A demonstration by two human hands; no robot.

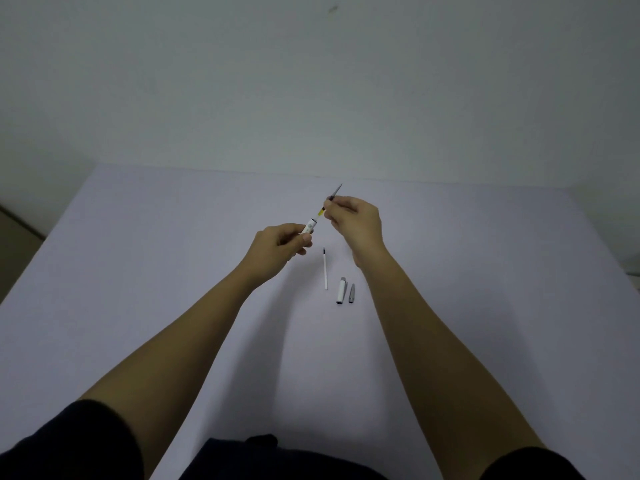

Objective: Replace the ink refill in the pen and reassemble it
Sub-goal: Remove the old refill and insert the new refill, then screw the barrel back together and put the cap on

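Observation:
My left hand grips a white pen barrel, its open end pointing up and right. My right hand pinches a thin ink refill with a dark tip and a yellowish section; the refill's lower end sits just outside the barrel's mouth. Both are held above the table. On the table below lie a second white refill with a dark tip, a white pen cap and a grey tip cone.
A pale lilac table spreads under both arms, meeting a plain wall at the back. The loose parts lie between my forearms, nearer the right one. Dark sleeves and clothing show at the bottom edge.

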